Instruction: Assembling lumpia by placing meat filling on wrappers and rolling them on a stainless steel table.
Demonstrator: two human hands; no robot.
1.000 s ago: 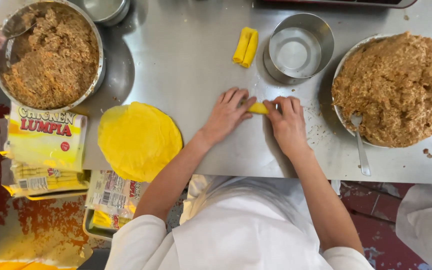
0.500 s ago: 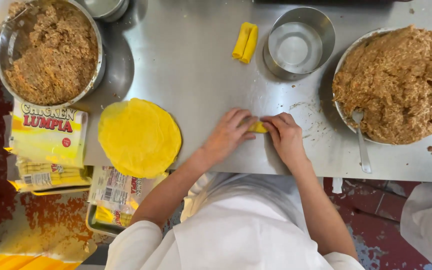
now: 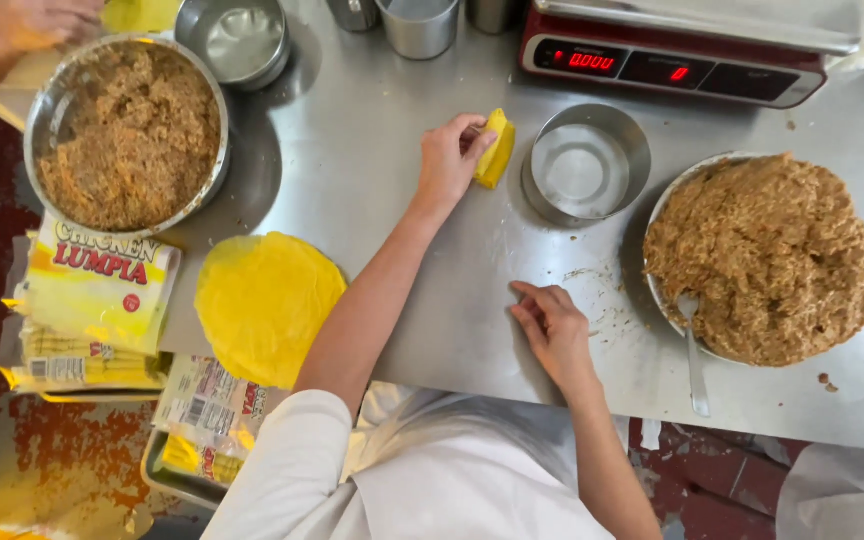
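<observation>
The left hand (image 3: 449, 152) pinched yellow rolls (image 3: 496, 147) beside the water bowl (image 3: 586, 163); the right hand (image 3: 552, 325) rested open, empty, on the worktop (image 3: 382, 120).

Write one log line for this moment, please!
left hand: holds yellow rolls beside water bowl | right hand: flat on steel table, empty | wrapper stack: untouched

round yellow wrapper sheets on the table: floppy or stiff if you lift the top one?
The wrapper stack looks thin and flat, so a lifted sheet would probably droop and tear easily. The yellow roll at the left hand suggests it bends readily. Sheets may cling together.
</observation>
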